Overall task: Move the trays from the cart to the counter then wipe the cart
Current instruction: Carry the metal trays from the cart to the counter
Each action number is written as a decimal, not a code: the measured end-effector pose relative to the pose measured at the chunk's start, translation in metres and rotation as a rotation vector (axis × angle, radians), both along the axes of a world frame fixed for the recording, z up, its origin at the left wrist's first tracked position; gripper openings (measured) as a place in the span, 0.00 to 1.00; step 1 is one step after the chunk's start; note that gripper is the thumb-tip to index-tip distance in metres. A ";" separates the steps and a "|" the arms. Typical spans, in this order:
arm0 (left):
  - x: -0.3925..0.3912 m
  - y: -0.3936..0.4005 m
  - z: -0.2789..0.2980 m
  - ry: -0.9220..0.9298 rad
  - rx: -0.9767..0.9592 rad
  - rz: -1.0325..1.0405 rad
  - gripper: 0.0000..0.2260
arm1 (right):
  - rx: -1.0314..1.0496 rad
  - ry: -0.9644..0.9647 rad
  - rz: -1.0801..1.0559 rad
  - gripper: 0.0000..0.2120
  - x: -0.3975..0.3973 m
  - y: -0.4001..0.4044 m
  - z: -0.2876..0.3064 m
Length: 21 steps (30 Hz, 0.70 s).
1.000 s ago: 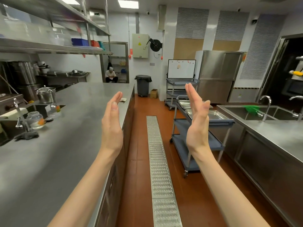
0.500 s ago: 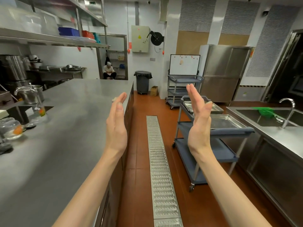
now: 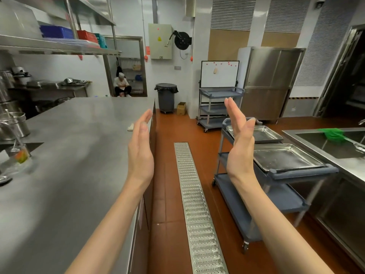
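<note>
Facing each other palm to palm, the left hand [image 3: 140, 155] and right hand [image 3: 240, 147] are raised in mid-air with fingers straight and close together, each grip spread flat and holding nothing. They are well apart, with the perforated metal floor drain [image 3: 194, 204] showing between them.

The two trays [image 3: 284, 158] lie on the top shelf of the cart [image 3: 302, 172], to the right of and beyond the right hand; that hand overlaps the left edge of the cart in the view but touches neither tray. The near tray is a shallow rectangular pan of dull, scuffed steel with a rolled rim; the far tray [image 3: 260, 133] is the same shape and sits just behind it. The cart is grey-blue plastic with three shelves, metal posts and small castors, standing on the red-brown tiled floor just beside a steel sink unit [image 3: 335, 147] with a green cloth [image 3: 333, 134] draped on its rim.

The counter [image 3: 65, 155] is a long brushed stainless-steel top to the left, beneath and beyond the left hand, which hovers at its right edge.

A second cart [image 3: 217, 107] of the same kind stands farther back, below a whiteboard [image 3: 219, 74]. A wall cabinet [image 3: 160, 41] carries a yellow triangular warning label; its writing is too small to read.
</note>
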<state>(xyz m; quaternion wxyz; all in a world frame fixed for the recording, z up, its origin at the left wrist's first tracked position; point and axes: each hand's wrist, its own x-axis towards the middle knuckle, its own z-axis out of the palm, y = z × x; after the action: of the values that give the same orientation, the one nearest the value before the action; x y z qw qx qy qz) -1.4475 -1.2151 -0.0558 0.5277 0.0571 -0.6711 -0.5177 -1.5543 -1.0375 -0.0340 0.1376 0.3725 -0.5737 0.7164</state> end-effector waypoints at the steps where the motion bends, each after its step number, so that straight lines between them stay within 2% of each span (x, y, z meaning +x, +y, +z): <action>1: -0.012 -0.010 -0.002 0.000 0.000 -0.005 0.26 | 0.001 0.000 -0.003 0.31 -0.012 -0.010 -0.001; 7: -0.100 -0.075 -0.019 -0.016 0.016 -0.029 0.25 | 0.015 0.008 -0.017 0.33 -0.097 -0.078 -0.016; 11: -0.167 -0.118 -0.024 -0.018 -0.004 -0.025 0.28 | 0.012 0.005 -0.025 0.33 -0.165 -0.122 -0.023; 21: -0.359 -0.247 -0.019 -0.022 0.025 0.002 0.25 | 0.020 -0.001 0.010 0.32 -0.359 -0.242 -0.011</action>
<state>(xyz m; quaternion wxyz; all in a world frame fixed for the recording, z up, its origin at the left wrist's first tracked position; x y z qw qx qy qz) -1.8065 -1.4625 -0.0749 0.5201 0.0701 -0.6703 -0.5247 -1.9137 -1.2792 -0.0448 0.1300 0.3762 -0.5791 0.7115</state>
